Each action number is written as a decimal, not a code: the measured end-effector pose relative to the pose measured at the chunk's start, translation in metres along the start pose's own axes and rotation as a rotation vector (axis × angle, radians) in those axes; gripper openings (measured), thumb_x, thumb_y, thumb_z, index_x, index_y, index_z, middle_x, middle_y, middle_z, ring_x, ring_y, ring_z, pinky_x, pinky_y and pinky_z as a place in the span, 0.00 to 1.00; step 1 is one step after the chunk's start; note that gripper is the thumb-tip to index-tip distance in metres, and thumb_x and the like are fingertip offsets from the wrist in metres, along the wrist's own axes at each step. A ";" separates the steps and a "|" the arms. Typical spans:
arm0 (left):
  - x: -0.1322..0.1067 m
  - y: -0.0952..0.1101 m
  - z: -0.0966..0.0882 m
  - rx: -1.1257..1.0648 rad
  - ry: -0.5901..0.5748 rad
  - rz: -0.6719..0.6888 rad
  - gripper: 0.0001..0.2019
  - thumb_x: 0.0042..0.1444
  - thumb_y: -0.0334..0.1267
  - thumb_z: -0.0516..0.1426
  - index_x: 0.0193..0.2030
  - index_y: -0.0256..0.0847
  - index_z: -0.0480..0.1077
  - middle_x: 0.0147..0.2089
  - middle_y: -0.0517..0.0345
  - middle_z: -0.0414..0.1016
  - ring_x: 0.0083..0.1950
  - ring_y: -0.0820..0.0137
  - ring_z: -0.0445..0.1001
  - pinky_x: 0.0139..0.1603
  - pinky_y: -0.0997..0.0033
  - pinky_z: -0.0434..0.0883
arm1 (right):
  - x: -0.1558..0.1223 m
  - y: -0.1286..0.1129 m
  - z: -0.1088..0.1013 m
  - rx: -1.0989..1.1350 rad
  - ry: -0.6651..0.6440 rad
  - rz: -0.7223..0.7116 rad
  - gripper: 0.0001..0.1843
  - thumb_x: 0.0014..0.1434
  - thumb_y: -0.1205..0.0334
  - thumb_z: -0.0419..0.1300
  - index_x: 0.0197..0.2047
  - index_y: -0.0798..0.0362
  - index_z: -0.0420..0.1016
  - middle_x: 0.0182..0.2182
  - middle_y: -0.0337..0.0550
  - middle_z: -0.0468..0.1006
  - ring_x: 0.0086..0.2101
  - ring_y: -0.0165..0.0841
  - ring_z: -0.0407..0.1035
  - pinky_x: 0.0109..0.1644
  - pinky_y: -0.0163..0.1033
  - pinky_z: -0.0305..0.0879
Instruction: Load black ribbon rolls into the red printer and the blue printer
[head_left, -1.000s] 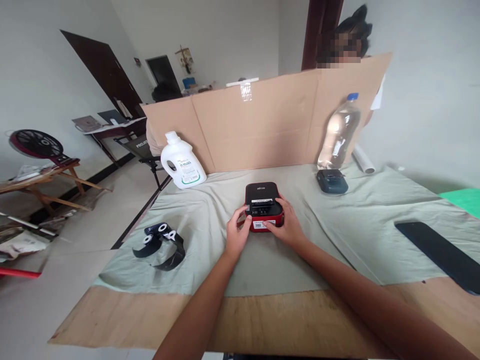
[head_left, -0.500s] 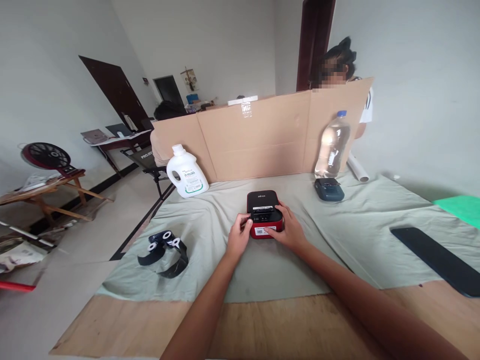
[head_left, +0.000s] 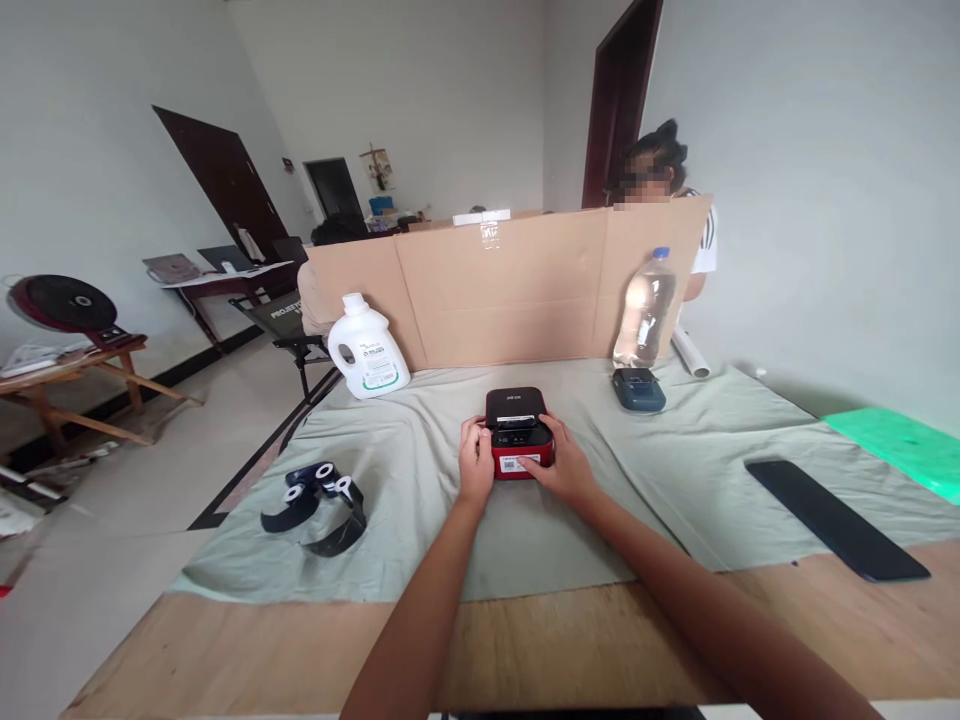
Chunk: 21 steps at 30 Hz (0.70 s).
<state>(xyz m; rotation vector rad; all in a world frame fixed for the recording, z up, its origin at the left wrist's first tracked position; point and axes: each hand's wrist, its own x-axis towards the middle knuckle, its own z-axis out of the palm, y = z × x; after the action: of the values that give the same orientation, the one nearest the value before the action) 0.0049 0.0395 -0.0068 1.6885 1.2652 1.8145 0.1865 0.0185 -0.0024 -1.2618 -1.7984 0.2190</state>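
A small black-and-red label printer (head_left: 517,408) rests on the cloth in the middle, its front carrying a white sticker with a code. My left hand (head_left: 476,462) is closed against its left side, the fingers curled along the edge. On the opposite side my right hand (head_left: 568,465) grips it, thumb across the red front and fingers along the right edge. Both hands hold the printer between them. The fingertips on the far side of each hand are partly hidden.
Behind stand a white jug (head_left: 369,350), a cardboard screen (head_left: 502,290) and a water bottle (head_left: 645,310). A dark blue device (head_left: 639,392) sits near the bottle. Black straps (head_left: 322,510) lie left; a dark flat slab (head_left: 836,520) and green sheet (head_left: 892,445) lie right. A person (head_left: 694,235) is behind the screen.
My left hand has shifted from the printer's front left corner to its left side. My right hand stays on the right side. The camera view has moved slightly.
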 end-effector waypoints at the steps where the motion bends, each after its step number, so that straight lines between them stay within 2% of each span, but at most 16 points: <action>1: -0.001 0.000 0.000 -0.001 0.015 0.005 0.17 0.70 0.44 0.45 0.34 0.41 0.68 0.52 0.50 0.72 0.55 0.66 0.72 0.61 0.64 0.68 | 0.000 0.001 0.000 0.005 0.000 0.001 0.41 0.55 0.47 0.66 0.67 0.48 0.56 0.67 0.54 0.63 0.64 0.48 0.63 0.62 0.55 0.68; 11: -0.007 0.006 -0.009 0.011 -0.004 -0.015 0.14 0.69 0.43 0.48 0.37 0.43 0.71 0.58 0.52 0.76 0.58 0.64 0.75 0.60 0.62 0.70 | 0.000 0.010 0.002 0.065 -0.026 -0.020 0.49 0.56 0.48 0.66 0.74 0.46 0.48 0.68 0.53 0.62 0.66 0.46 0.60 0.66 0.55 0.64; 15: -0.007 0.010 -0.010 0.020 -0.043 -0.048 0.12 0.68 0.41 0.48 0.36 0.45 0.70 0.57 0.53 0.78 0.56 0.63 0.76 0.60 0.59 0.69 | 0.001 0.012 0.000 0.094 -0.035 -0.063 0.46 0.56 0.48 0.67 0.73 0.44 0.52 0.68 0.51 0.62 0.66 0.45 0.60 0.67 0.54 0.62; 18: -0.006 0.013 -0.010 0.012 -0.051 -0.057 0.12 0.68 0.40 0.48 0.37 0.45 0.70 0.54 0.52 0.79 0.54 0.62 0.76 0.60 0.56 0.69 | -0.001 0.014 -0.003 0.091 -0.059 -0.049 0.44 0.56 0.48 0.67 0.71 0.43 0.55 0.68 0.48 0.64 0.65 0.44 0.62 0.66 0.52 0.64; 21: -0.007 0.015 -0.011 0.012 -0.045 -0.066 0.12 0.68 0.40 0.48 0.36 0.45 0.69 0.54 0.52 0.79 0.55 0.62 0.76 0.59 0.56 0.69 | 0.000 0.015 -0.009 0.083 -0.065 -0.086 0.39 0.61 0.49 0.62 0.72 0.43 0.55 0.69 0.48 0.62 0.65 0.43 0.61 0.67 0.53 0.62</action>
<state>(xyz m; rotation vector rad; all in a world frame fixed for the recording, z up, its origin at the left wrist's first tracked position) 0.0008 0.0226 0.0022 1.6641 1.2996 1.7249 0.2030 0.0229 -0.0058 -1.1283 -1.8757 0.2862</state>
